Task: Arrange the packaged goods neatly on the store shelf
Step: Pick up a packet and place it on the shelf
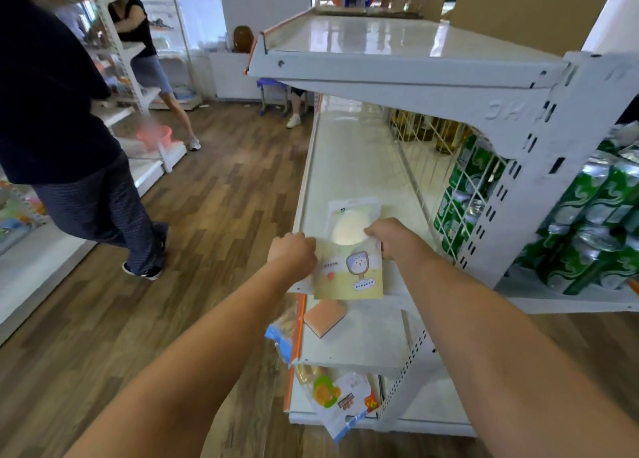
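A flat yellow-and-white packet with a cartoon print and a round clear window lies at the near end of the white middle shelf, its lower edge hanging over the shelf front. My left hand grips its left edge. My right hand grips its right edge. On the shelf below lies an orange sponge-like pack. A blue-edged bag hangs off that shelf's front. The bottom shelf holds colourful snack bags.
The top shelf juts out overhead. A wire mesh divider backs the middle shelf, with green cans behind it. A person in dark clothes stands left on the wooden floor, another person farther back by white racks.
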